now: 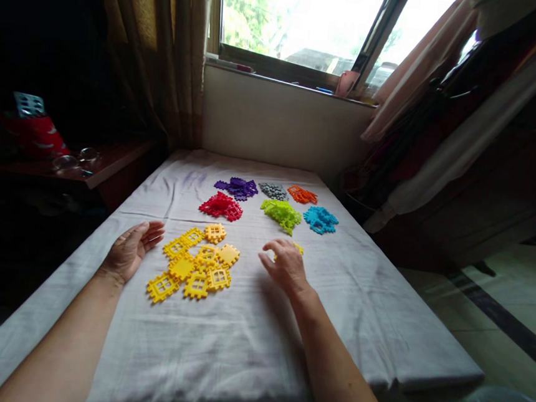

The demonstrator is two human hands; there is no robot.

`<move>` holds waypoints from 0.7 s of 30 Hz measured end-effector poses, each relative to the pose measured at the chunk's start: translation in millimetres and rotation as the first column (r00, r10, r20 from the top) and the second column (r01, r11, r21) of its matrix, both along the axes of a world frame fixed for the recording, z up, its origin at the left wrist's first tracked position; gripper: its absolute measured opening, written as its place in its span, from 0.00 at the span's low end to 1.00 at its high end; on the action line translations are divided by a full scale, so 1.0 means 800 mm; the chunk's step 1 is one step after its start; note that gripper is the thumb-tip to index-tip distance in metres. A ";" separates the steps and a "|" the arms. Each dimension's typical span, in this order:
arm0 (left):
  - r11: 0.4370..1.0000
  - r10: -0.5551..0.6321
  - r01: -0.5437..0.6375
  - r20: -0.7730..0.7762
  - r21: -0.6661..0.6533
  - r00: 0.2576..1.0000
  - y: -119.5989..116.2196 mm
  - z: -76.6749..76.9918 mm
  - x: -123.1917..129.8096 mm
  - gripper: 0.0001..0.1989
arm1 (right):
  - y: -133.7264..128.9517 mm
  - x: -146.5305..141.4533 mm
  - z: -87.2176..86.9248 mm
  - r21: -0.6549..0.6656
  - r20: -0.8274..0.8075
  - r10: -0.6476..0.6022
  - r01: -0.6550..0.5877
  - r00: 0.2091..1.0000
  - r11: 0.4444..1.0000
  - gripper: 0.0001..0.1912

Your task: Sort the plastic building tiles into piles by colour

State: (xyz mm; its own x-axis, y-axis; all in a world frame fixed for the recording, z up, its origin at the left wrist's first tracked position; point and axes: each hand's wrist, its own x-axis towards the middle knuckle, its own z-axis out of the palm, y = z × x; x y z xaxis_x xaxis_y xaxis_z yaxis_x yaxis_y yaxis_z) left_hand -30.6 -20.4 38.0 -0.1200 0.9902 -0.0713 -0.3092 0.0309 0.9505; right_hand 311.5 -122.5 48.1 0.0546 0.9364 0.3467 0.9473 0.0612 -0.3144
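My left hand (128,251) rests on its edge at the left of the yellow building tiles, fingers stretched out and nothing in it. Those yellow tiles (181,267), square with notched edges and some with window holes, lie loosely spread and partly overlapping. To their right, my right hand (285,265) is held palm down with curved fingers, thumb and forefinger apart. Another yellow tile (298,248) shows just behind this hand, mostly hidden by it; whether the fingers touch it I cannot tell.
Further back sit separate piles of purple (238,188), grey (273,191), orange (303,195), red (221,206), lime green (282,215) and blue tiles (321,219). A white cloth (180,350) covers the table. At left, glasses (75,160) lie on a dark side desk.
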 end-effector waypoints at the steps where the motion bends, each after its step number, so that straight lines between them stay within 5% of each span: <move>1: 1.000 0.002 -0.002 0.002 -0.003 1.000 -0.001 0.001 0.000 0.14 | 0.004 -0.015 0.000 -0.020 -0.002 0.071 -0.071 0.997 0.997 0.09; 7: 1.000 0.013 -0.013 0.025 -0.021 1.000 -0.002 0.003 0.000 0.12 | 0.019 -0.076 -0.011 -0.118 -0.023 0.205 -0.206 0.978 0.971 0.15; 14: 1.000 -0.004 0.004 -0.015 0.004 1.000 0.001 -0.001 -0.003 0.12 | 0.018 -0.072 -0.019 -0.044 -0.032 0.206 -0.207 0.978 0.977 0.10; 17: 1.000 0.005 -0.005 -0.008 -0.004 1.000 0.000 -0.002 -0.004 0.12 | 0.021 -0.047 -0.017 0.073 -0.058 0.083 -0.079 0.995 0.994 0.12; 21: 1.000 0.010 -0.010 -0.008 -0.003 1.000 0.000 -0.002 -0.003 0.12 | 0.017 0.005 -0.014 0.124 -0.084 -0.245 0.254 0.966 0.959 0.14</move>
State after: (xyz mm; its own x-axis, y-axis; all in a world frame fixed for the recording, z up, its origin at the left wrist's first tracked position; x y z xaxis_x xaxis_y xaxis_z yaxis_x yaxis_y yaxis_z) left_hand -33.2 -20.6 36.0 -0.1307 0.9887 -0.0729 -0.3016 0.0304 0.9529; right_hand 315.8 -108.9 37.1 0.3084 0.8356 0.4545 0.9146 -0.1292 -0.3832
